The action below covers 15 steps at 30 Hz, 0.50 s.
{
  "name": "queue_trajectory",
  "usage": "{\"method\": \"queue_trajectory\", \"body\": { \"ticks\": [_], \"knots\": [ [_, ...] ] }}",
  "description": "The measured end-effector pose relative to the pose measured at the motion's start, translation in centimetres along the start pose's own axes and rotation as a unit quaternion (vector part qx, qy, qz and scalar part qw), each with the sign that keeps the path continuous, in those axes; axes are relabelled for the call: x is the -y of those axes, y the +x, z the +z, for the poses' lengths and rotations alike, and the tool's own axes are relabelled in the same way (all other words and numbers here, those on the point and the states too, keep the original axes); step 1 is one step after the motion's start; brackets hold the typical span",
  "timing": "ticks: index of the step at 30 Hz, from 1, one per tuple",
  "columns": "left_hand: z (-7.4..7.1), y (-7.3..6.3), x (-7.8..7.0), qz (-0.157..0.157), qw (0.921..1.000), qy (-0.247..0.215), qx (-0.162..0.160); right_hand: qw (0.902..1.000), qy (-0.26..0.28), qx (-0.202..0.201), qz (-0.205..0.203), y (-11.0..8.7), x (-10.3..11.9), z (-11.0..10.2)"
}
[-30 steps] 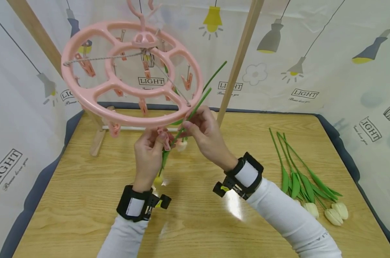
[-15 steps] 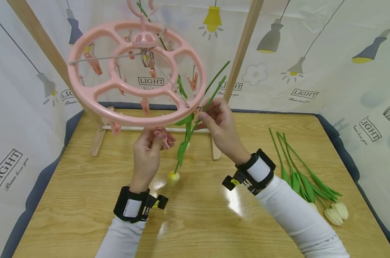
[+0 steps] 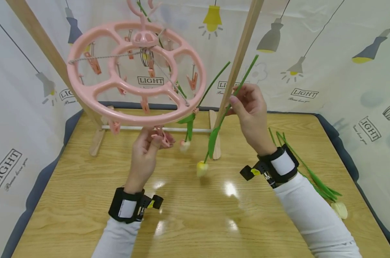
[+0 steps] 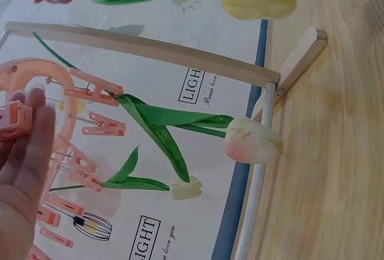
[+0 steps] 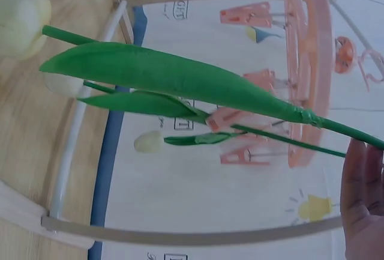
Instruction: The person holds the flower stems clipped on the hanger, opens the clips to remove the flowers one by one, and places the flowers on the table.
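A round pink clip hanger [image 3: 133, 120] hangs over the table, with several pink clothespins around its rings. My left hand [image 3: 141, 157] holds one clothespin [image 3: 163, 138] below the near rim. Off to the right, my right hand [image 3: 254, 116] pinches the green stem of a pale yellow tulip [image 3: 202, 168], which hangs flower down, apart from the hanger. A pinkish white tulip [image 4: 252, 141] hangs flower down from a clothespin on the hanger's right side. Farther back, another tulip [image 4: 186, 188] hangs from a clothespin in the left wrist view.
Loose white tulips [image 3: 339, 210] lie on the table [image 3: 188, 222] at the right, partly hidden behind my right arm. A wooden stand [image 3: 241, 46] with a white crossbar [image 3: 133, 128] rises behind the hanger. Patterned fabric walls [image 3: 353, 43] surround the table.
My right hand has moved right with the yellow tulip, away from the hanger and the left hand. The left hand stays on its clothespin. The hanger shifted slightly right early on.
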<state>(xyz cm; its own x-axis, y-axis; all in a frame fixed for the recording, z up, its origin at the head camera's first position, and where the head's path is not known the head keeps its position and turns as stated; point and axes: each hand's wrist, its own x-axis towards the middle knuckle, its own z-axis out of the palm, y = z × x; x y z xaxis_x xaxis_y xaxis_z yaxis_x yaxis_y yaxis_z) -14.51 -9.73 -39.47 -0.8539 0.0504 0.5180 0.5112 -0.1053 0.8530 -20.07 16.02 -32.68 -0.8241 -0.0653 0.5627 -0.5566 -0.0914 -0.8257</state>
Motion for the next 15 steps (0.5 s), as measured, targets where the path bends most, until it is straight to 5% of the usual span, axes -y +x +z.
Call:
{"method": "queue_trajectory", "body": {
  "ticks": [15],
  "knots": [
    [-0.9,-0.3,0.2,0.003,0.9997,-0.022,-0.008,0.9987,-0.023,-0.045,0.013,0.8,-0.6,-3.6]
  ]
}}
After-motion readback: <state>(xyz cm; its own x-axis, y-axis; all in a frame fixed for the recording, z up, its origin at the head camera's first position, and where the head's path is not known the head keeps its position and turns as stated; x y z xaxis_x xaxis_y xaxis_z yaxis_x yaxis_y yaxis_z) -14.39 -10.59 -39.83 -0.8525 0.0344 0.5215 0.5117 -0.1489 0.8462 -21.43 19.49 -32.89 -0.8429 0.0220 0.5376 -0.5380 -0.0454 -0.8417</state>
